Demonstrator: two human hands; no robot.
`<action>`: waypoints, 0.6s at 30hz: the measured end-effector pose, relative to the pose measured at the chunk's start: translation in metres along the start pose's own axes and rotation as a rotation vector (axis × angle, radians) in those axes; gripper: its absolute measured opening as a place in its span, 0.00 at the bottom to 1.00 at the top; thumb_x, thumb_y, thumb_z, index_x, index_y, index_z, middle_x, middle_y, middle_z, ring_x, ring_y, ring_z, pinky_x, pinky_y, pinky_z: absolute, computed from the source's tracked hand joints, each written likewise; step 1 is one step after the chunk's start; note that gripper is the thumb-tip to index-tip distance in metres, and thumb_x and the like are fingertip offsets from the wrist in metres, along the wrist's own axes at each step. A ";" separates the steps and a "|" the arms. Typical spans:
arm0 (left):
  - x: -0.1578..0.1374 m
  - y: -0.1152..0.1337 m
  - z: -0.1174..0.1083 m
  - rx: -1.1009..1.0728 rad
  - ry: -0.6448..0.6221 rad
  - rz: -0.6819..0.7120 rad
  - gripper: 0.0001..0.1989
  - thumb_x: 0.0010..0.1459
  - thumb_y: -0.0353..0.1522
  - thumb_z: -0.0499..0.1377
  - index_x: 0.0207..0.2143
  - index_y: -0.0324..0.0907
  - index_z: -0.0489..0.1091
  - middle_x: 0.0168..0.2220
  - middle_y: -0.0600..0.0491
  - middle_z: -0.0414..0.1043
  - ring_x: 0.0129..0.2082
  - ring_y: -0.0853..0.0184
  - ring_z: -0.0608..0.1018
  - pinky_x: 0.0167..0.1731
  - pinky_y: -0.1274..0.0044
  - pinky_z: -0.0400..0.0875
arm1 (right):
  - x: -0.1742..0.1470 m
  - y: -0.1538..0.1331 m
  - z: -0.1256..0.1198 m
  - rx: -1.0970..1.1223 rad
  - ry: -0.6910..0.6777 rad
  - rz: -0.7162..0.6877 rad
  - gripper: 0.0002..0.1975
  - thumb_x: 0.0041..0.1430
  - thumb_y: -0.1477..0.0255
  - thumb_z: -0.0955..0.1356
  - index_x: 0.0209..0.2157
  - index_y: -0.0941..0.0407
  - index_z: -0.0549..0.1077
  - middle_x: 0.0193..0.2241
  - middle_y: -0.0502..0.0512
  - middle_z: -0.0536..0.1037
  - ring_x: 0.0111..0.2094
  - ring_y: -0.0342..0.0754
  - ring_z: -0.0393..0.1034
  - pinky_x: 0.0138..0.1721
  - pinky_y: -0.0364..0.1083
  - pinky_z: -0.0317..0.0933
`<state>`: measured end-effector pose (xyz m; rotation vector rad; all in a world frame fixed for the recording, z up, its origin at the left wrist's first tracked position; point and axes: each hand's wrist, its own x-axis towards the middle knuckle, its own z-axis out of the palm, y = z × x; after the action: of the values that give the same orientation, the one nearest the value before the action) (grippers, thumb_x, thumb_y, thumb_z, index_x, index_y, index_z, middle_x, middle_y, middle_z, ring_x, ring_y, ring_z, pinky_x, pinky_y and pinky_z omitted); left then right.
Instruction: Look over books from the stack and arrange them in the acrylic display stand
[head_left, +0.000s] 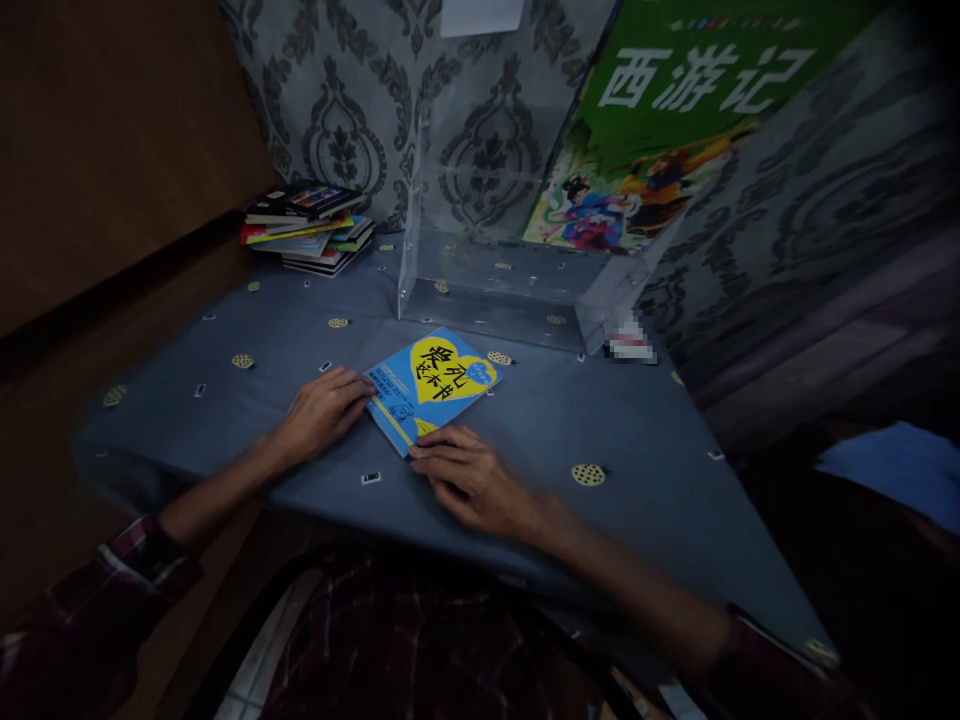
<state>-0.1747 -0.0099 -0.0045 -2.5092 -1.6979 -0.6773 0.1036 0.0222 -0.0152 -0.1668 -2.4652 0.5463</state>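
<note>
A blue book [401, 375] with yellow hearts and black Chinese lettering on its cover lies at a slant on the cloth-covered table. At its left corner is my left hand [319, 410], fingers close together and the tips on the book's edge. My right hand [469, 475] holds the near corner with bent fingers over the cover; its thumb is mostly hidden. Just beyond the book stands a clear acrylic rack [487, 310]. A large green picture book [675, 130] with white Chinese title characters leans in the rack's right side.
Several books are piled in an uneven stack [315, 235] at the back left. A small blurred-out item [631, 340] sits beside the rack's right foot. Patterned wallpaper [337, 120] rises behind the blue tablecloth [600, 550]. Brown wood panelling [112, 150] borders the left.
</note>
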 end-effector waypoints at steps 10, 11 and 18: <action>0.057 0.004 0.001 -0.030 -0.217 -0.253 0.18 0.65 0.37 0.52 0.54 0.40 0.70 0.49 0.45 0.74 0.48 0.56 0.76 0.49 0.67 0.69 | 0.001 0.012 -0.005 0.030 0.247 0.357 0.12 0.64 0.77 0.64 0.46 0.57 0.76 0.40 0.58 0.78 0.43 0.50 0.73 0.46 0.53 0.70; 0.064 0.005 0.003 -0.026 -0.222 -0.257 0.18 0.65 0.37 0.53 0.54 0.40 0.69 0.49 0.45 0.74 0.49 0.55 0.76 0.49 0.68 0.69 | 0.001 0.014 -0.005 0.013 0.252 0.407 0.12 0.63 0.77 0.64 0.45 0.57 0.76 0.40 0.58 0.77 0.43 0.50 0.73 0.46 0.53 0.70; 0.103 -0.008 0.012 -0.171 -0.241 -0.386 0.19 0.60 0.39 0.56 0.49 0.38 0.72 0.34 0.49 0.76 0.34 0.61 0.76 0.36 0.74 0.67 | 0.001 0.019 0.000 0.002 0.268 0.501 0.10 0.62 0.78 0.65 0.42 0.56 0.76 0.40 0.57 0.75 0.40 0.49 0.71 0.42 0.49 0.68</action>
<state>-0.1462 0.0868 0.0211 -2.4769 -2.3417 -0.5788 0.1025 0.0398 -0.0221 -0.8161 -2.1554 0.6819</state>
